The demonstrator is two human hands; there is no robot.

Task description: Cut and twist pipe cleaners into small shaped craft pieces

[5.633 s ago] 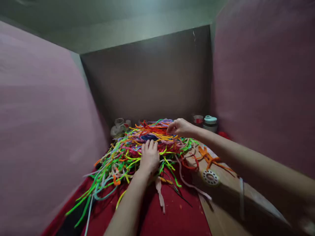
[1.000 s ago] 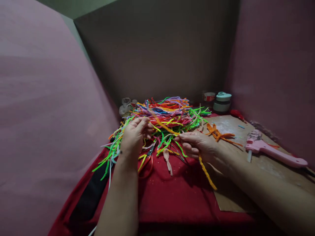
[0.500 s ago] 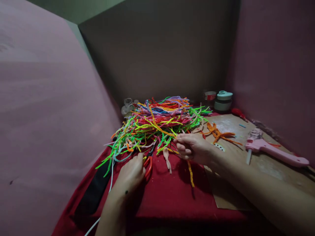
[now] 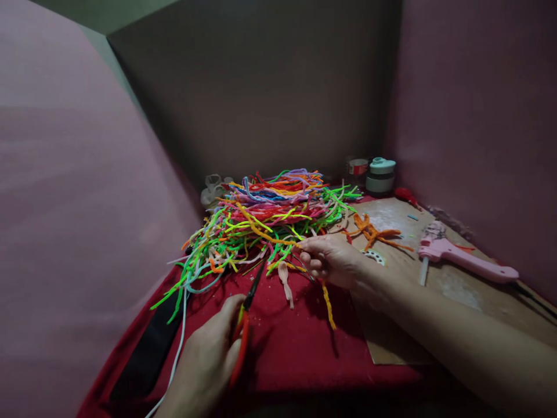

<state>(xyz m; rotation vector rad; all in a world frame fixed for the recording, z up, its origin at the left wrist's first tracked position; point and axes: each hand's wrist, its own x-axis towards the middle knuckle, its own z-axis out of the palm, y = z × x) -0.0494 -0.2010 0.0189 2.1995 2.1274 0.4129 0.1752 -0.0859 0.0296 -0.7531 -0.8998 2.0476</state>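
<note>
Gripping, left side: the left hand [image 4: 208, 359] is closed round the red handles of the scissors [image 4: 244, 318], low at the near edge of the red cloth [image 4: 296, 354].
Scissors: their dark blades look shut, though they are too thin to be sure; they point up and away from the grip, the tip just short of the heap's near fringe.
Left of that grip: a black strip [image 4: 150, 351] and a pale cord [image 4: 176, 348] run toward the cloth's left edge, with a pink wall [image 4: 65, 232] close beyond, so little room lies that way.
Between the grips: bare red cloth, with one pale loose piece [image 4: 285, 284] lying on it.
Heap: the pipe cleaners [image 4: 270, 215] pile up beyond both hands, reaching back to the rear wall.
Right grip: the right hand [image 4: 333, 260] pinches an orange-yellow pipe cleaner [image 4: 327, 305] between thumb and fingertips; one end hangs below the grip onto the cloth, the other runs up left into the heap.
Right of that grip: a cardboard sheet [image 4: 404, 337] carries an orange twisted shape [image 4: 374, 232] and, well apart, a pink glue gun [image 4: 465, 261].
Far right corner: jars [image 4: 379, 174] stand by the wall.
</note>
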